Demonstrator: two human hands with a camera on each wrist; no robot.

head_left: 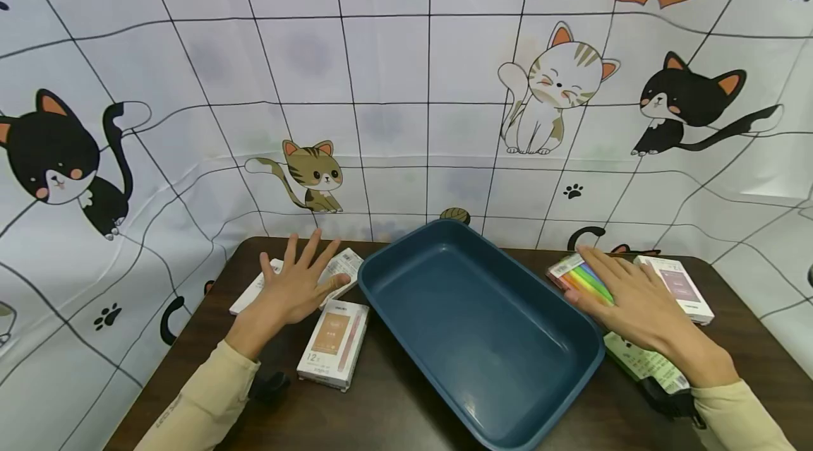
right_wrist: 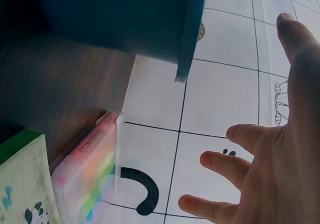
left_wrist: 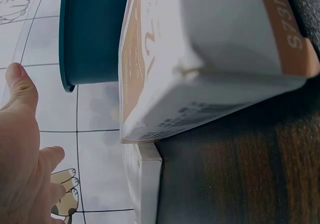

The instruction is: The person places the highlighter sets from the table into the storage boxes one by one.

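My left hand (head_left: 294, 290) hovers with spread fingers over white boxes on the left of the table. Nearest it in the left wrist view is a white and tan box (left_wrist: 165, 58) marked 12; in the head view that box (head_left: 334, 344) lies just right of the wrist. Above the right side, my right hand (head_left: 635, 299) is held out flat, holding nothing. Below it lie a clear pack of rainbow-coloured highlighters (right_wrist: 92, 169) and a green panda-print pack (right_wrist: 25, 184). Between the hands sits a dark blue rectangular tray (head_left: 476, 324), its inside bare.
Two more white boxes lie partly behind the left hand, one box (head_left: 343, 267) touching or close to the tray. A white and mauve box (head_left: 679, 289) lies beyond the right hand. A cat-print cloth (head_left: 394, 119) hangs behind the dark wooden table (head_left: 394, 401).
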